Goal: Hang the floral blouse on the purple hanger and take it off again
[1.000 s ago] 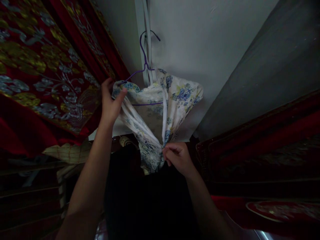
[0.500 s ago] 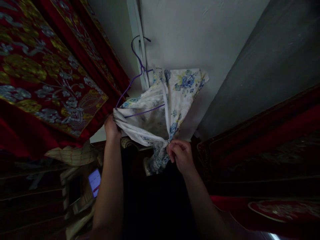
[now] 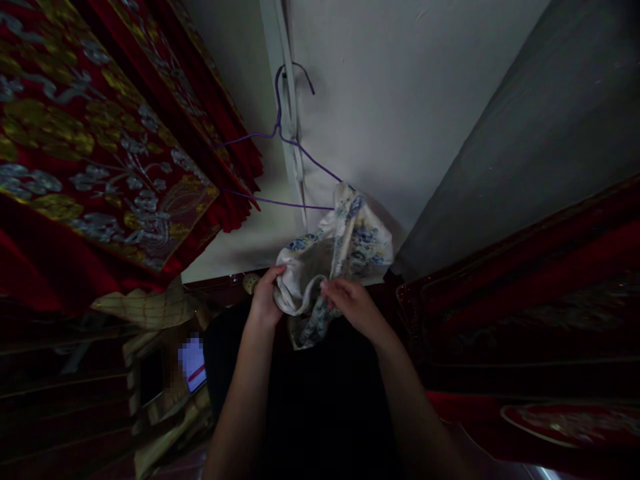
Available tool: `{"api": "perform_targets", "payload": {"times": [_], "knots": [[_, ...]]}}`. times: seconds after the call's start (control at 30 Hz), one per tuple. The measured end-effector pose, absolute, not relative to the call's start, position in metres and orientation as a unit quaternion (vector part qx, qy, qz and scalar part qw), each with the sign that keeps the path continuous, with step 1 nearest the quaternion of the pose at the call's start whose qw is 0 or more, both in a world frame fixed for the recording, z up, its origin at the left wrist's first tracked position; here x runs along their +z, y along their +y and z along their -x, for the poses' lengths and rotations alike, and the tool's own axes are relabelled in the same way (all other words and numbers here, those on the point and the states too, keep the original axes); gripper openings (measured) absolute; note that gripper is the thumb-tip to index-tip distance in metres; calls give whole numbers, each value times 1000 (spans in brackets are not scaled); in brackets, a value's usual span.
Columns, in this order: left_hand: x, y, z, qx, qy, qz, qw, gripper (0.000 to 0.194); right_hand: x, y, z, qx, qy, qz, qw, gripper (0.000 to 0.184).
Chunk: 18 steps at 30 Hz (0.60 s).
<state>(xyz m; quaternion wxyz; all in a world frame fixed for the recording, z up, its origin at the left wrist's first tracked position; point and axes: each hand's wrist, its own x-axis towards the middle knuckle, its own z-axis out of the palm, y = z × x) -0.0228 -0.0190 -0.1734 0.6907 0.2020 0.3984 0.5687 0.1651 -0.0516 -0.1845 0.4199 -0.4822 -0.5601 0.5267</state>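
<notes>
A white garment with blue flowers (image 3: 367,237) hangs by one shoulder from the right end of a thin purple clothes hanger (image 3: 313,159). The hanger's other end is bare and reaches the red drapery. My left hand (image 3: 267,300) is closed on the bunched white edge at the garment's left, thumb on top. At the front of the opening, my right hand (image 3: 345,297) pinches the garment's edge between thumb and fingers. The lower part of the cloth gathers below both hands, over my dark lap. What exactly lies under the right fingertips is too dim to make out.
Red embroidered drapery (image 3: 115,140) fills the left side. A pale cable strip (image 3: 293,120) runs down the wall behind the hanger. To the lower left, a lit phone (image 3: 193,363) lies on a wooden seat. More dark red cloth (image 3: 540,267) lies along the right.
The garment's left shoulder has come off the hanger, which has swung level. My left hand has moved right and down with the cloth, closer to my right hand, which stays nearly in place.
</notes>
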Motion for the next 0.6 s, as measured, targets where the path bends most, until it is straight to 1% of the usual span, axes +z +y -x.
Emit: {"api": "perform_targets", "payload": {"times": [0.07, 0.1, 0.17, 0.2, 0.27, 0.3, 0.33, 0.37, 0.4, 0.47, 0.53, 0.57, 0.6], "knots": [[-158, -37, 12, 568, 405, -273, 663, 27, -185, -50, -165, 518, -543, 461, 474, 63], [-149, -46, 6, 558, 406, -332, 643, 26, -184, -51, -162, 533, -536, 440, 485, 68], [-130, -64, -4, 529, 394, -475, 582, 16, -178, -56, -154, 575, -511, 395, 503, 72], [-121, -71, -7, 513, 382, -552, 534, 13, -175, -60, -149, 594, -486, 375, 520, 73], [-106, -80, -9, 486, 364, -677, 416, 21, -165, -66, -140, 628, -428, 341, 553, 76], [-101, -82, -7, 476, 357, -716, 365, 26, -159, -68, -138, 648, -407, 325, 556, 75], [-98, -81, -4, 470, 352, -737, 335, 31, -152, -70, -136, 671, -400, 310, 542, 71], [-98, -78, 1, 467, 346, -743, 332, 37, -144, -70, -136, 692, -409, 299, 514, 65], [-99, -74, 6, 464, 339, -739, 352, 44, -136, -70, -138, 707, -435, 291, 476, 57], [-110, -66, 17, 431, 322, -721, 437, 57, -115, -66, -146, 709, -521, 274, 388, 41], [-125, -59, 28, 380, 332, -704, 500, 67, -93, -58, -157, 674, -622, 253, 309, 27], [-133, -57, 33, 353, 349, -704, 507, 68, -83, -53, -163, 643, -667, 248, 282, 20], [-141, -55, 39, 329, 373, -712, 496, 65, -73, -46, -170, 603, -707, 253, 272, 16]]}}
